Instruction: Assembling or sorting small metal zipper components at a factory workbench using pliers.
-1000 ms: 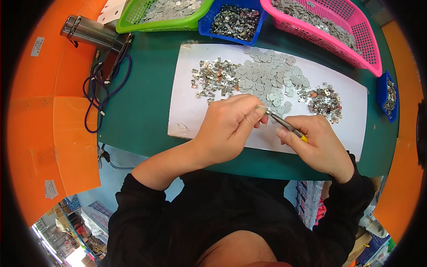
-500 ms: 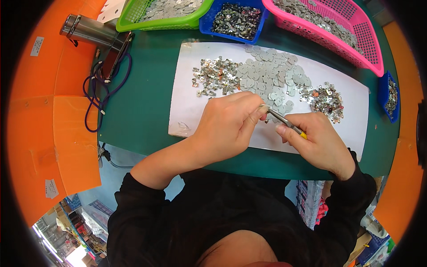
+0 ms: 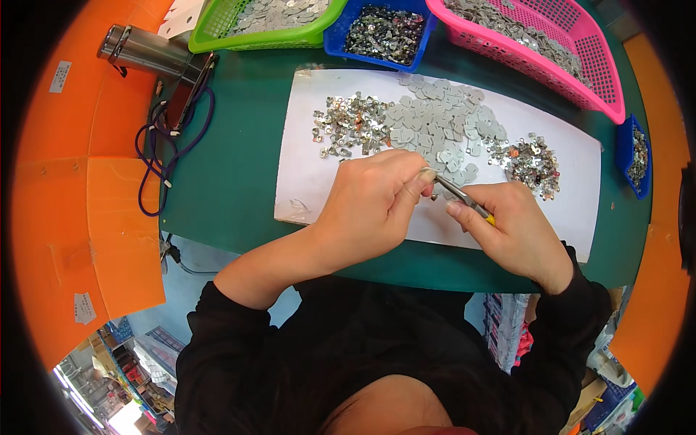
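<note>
My right hand (image 3: 507,225) is closed round pliers (image 3: 464,196) with a yellow handle, their metal jaws pointing up and left. The jaw tip meets the thumb and fingers of my left hand (image 3: 373,199), which pinch a small part that is mostly hidden. Just below that pinch a tiny metal piece (image 3: 434,196) shows. Beyond my hands, flat grey plates (image 3: 438,119) lie spread on a white board (image 3: 304,177). Small shiny metal clips (image 3: 354,123) form a heap to their left, and another heap of small shiny pieces (image 3: 535,163) lies to their right.
Along the far edge stand a green basket (image 3: 290,36), a blue tray (image 3: 333,47) and a pink basket (image 3: 605,80), all holding metal parts. A small blue tray (image 3: 628,156) is at the right. A steel flask (image 3: 148,51) and a dark purple cord (image 3: 210,112) lie left on the green table (image 3: 239,145).
My right hand and the pliers have shifted very slightly left. My left hand keeps its pinch in nearly the same place.
</note>
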A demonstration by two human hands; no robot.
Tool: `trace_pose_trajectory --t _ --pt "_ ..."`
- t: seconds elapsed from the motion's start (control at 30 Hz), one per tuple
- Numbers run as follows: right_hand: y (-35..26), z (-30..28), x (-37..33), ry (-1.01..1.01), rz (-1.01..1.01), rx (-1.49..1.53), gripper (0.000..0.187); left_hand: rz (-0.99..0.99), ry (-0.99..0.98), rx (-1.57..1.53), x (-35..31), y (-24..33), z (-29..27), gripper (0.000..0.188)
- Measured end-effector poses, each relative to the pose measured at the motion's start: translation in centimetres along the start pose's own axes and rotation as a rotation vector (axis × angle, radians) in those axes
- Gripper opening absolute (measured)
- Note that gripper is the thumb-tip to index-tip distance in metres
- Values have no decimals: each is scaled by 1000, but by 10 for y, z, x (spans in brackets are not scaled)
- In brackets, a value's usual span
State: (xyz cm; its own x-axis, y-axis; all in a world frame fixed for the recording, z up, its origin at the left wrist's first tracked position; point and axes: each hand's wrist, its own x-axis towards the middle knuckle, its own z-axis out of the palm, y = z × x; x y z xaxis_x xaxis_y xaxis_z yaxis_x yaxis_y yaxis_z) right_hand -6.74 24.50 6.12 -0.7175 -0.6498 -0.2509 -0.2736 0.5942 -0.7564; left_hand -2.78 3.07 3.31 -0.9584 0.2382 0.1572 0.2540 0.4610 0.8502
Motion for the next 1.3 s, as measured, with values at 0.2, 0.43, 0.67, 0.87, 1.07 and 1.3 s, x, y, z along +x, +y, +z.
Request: trace_pose_trajectory --t 0.2,0.43,0.67,0.87,1.07,1.3 --pt "2 6 0 102 -72 -52 29 -54 1 -98 1 -1 0 20" --pt "-2 -1 1 145 -81 -48 24 -157 -74 -295 -1 -3 1 24" --pt "1 9 0 346 -182 -266 15 -169 -83 -558 0 -7 1 27" --pt "4 9 1 435 -250 -427 18 -180 -93 -577 0 -11 1 27" --pt "8 12 4 526 -335 -557 22 -121 -68 -534 0 -13 1 25" --pt "11 11 5 523 -345 -603 20 49 -29 -242 5 -7 -1 20"
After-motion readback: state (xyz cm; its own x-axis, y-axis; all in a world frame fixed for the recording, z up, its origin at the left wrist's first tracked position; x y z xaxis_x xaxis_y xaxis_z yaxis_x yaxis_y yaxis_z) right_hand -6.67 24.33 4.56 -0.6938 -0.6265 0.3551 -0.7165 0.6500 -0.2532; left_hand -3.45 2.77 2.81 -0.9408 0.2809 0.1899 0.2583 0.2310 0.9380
